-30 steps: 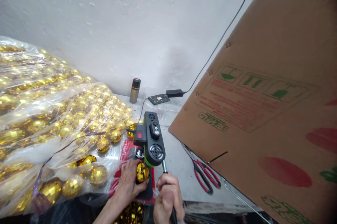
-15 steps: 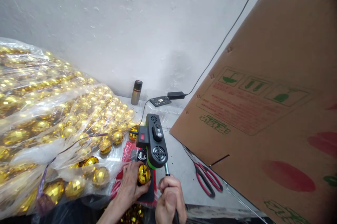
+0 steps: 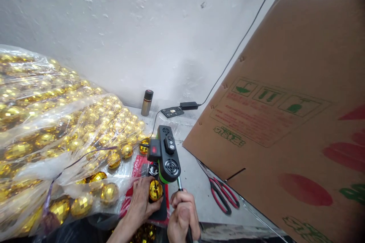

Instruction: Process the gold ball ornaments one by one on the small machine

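A shiny gold mirror-faceted ball (image 3: 155,190) with a dark slot on top sits between the thumb and fingers of my left hand (image 3: 142,198). The ball is over the dark base of a black-and-green bench device (image 3: 170,155), whose top has two round vents and a small button unit. My right hand (image 3: 184,214) is a fist around the black-ended metal lever (image 3: 179,184) coming out from beneath the device's head. Red sheeting (image 3: 138,164) lies under the base. A small box with a blurred red switch (image 3: 154,149) is at the device's left side.
Clear plastic bags of gold balls (image 3: 85,125) heap up on the left. Red-handled scissors (image 3: 224,195) lie on the right, against a large cardboard box (image 3: 273,102). Near the wall stand a dark-capped bottle (image 3: 146,103) and a black adapter (image 3: 189,105) with its cable.
The head view has shifted slightly, so the box and wall appear lower and further left. Both hands keep the same hold on the ball and the lever.
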A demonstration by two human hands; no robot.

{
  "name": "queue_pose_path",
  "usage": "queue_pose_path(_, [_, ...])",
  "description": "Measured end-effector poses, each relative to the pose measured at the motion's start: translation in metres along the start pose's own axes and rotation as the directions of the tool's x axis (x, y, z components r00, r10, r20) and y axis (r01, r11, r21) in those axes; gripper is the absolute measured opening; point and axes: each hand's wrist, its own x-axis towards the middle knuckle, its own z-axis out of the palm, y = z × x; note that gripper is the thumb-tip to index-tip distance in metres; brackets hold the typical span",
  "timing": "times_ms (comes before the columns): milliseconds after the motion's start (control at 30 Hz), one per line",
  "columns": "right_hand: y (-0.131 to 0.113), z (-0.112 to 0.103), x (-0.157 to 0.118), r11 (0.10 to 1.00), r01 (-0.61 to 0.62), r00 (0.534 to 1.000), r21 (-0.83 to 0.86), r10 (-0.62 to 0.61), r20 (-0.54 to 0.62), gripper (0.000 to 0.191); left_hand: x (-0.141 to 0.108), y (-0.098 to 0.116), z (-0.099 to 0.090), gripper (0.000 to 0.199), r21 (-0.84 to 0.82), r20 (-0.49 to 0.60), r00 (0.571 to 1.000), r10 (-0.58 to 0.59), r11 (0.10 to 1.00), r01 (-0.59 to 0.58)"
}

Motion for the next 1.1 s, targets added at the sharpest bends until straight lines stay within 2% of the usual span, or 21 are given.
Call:
queue_pose_path(200, [0.01,-0.005,-0.02,0.997,-0.022,1.0,-0.076,0.022,0.009,0.039,0.0,-0.001,0.0,0.051,-0.026,0.001,1.0,0.008,1.0,-0.008])
queue_pose_path(333, [0.007,-0.011,-0.012,0.996,0.068,0.989,-0.061,-0.059,0.137,0.037,0.002,0.0,-0.001,0.053,-0.007,0.011,1.0,0.016,1.0,-0.016])
queue_pose_path(367, [0.002,-0.013,-0.005,0.998,0.038,0.988,-0.046,-0.031,0.153,0.038,0.003,0.001,-0.001,0.052,0.004,0.007,1.0,0.018,1.0,-0.018])
queue_pose_path(467, [-0.018,-0.015,0.025,0.978,-0.209,0.969,-0.018,0.209,0.134,0.039,0.004,0.0,-0.002,0.051,0.03,-0.012,0.999,0.035,0.999,-0.034])
queue_pose_path(533, [-0.031,-0.015,0.047,0.969,-0.247,0.952,-0.007,0.244,0.185,0.036,-0.004,-0.007,0.0,0.052,0.034,-0.022,0.998,0.062,0.998,-0.062])
queue_pose_path(633, [-0.038,-0.014,0.066,0.979,-0.204,0.953,0.0,0.198,0.23,0.037,-0.032,-0.028,0.01,0.064,0.048,-0.053,0.988,0.147,0.988,-0.144])
queue_pose_path(733, [-0.035,-0.012,0.062,0.981,-0.193,0.961,-0.008,0.191,0.202,0.037,-0.058,-0.04,0.012,0.091,0.059,-0.107,0.964,0.244,0.969,-0.239])
queue_pose_path(767, [-0.033,-0.011,0.057,0.982,-0.189,0.964,-0.008,0.187,0.189,0.036,-0.061,-0.039,0.007,0.091,0.059,-0.14,0.958,0.252,0.967,-0.246])
queue_pose_path(800, [-0.031,-0.01,0.051,0.983,-0.183,0.968,-0.003,0.181,0.173,0.036,-0.058,-0.034,-0.002,0.083,0.064,-0.181,0.952,0.246,0.969,-0.239])
queue_pose_path(833, [-0.029,-0.009,0.046,0.984,-0.175,0.972,0.004,0.173,0.158,0.037,-0.049,-0.026,-0.014,0.066,0.079,-0.214,0.951,0.223,0.974,-0.21])
queue_pose_path(867, [-0.028,-0.008,0.042,0.986,-0.166,0.976,0.015,0.162,0.149,0.037,-0.034,-0.017,-0.028,0.052,0.112,-0.251,0.948,0.197,0.978,-0.173])
queue_pose_path(933, [-0.026,-0.008,0.038,0.99,-0.14,0.98,0.034,0.134,0.149,0.037,0.006,0.001,-0.058,0.041,0.261,-0.253,0.957,0.145,0.962,-0.077])
queue_pose_path(967, [-0.025,-0.008,0.038,0.99,-0.134,0.98,0.037,0.127,0.153,0.036,0.028,0.007,-0.072,0.04,0.37,-0.224,0.973,0.053,0.929,0.034])
queue_pose_path(1000, [-0.025,-0.008,0.038,0.99,-0.133,0.979,0.034,0.126,0.159,0.036,0.05,0.011,-0.084,0.039,0.468,-0.211,0.972,-0.101,0.863,0.191])
queue_pose_path(1100, [-0.024,-0.01,0.039,0.991,-0.135,0.976,0.022,0.129,0.175,0.036,0.099,0.01,-0.101,0.033,0.508,-0.25,0.936,-0.248,0.789,0.345])
